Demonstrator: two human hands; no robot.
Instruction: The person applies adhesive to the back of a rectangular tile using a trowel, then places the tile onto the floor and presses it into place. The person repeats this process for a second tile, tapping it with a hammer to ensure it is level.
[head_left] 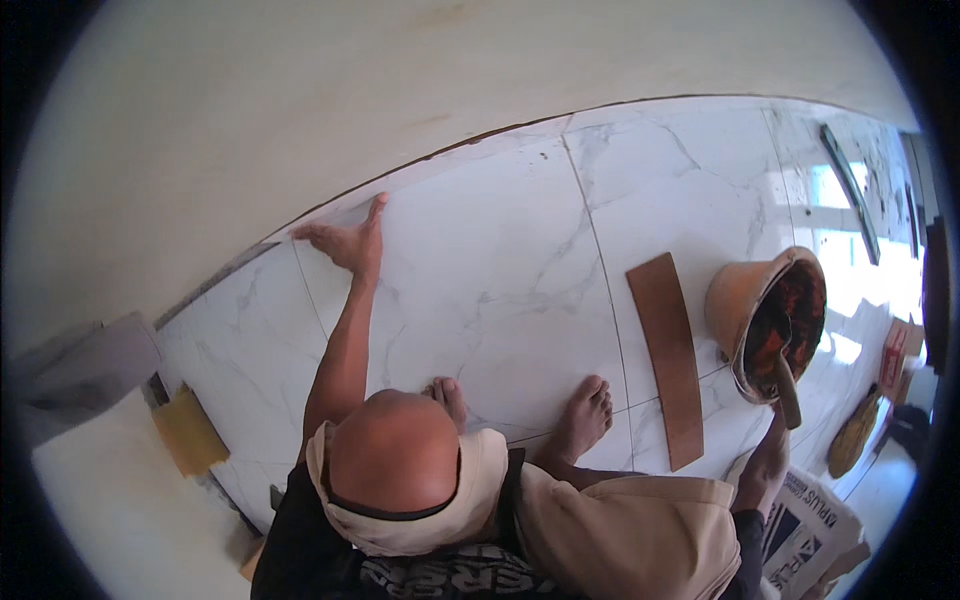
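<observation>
**A:** Fingers (322,234) of the left hand (348,243) were spread flat, gripping nothing. Palm pressed on the far-left corner of the large white marble-veined floor tile (480,270), right at the cream wall (300,110).

**B:** Right hand?

**A:** Right hand (768,462) was low at the right edge, mostly hidden behind the knee in beige trousers (640,530). Couldn't tell how its fingers were set, or if they held anything. It sat just below the orange plastic bucket (740,300).

**B:** Bucket state?

**A:** Tilted, mouth facing right, dark mix inside, a wooden tool handle (786,385) sticking out over its rim.

**B:** Tile position?

**A:** Lying flat on the floor, back edge along the dark gap at the wall, joints visible on both sides. Both bare feet (583,418) stood on its near edge.

**B:** Anything else?

**A:** Brown wooden plank (668,355) lay on the next tile, between the feet and the bucket. Yellow flat piece (188,432) lay at the far left, well apart. Printed paper sack (810,525) sat at the lower right.
</observation>
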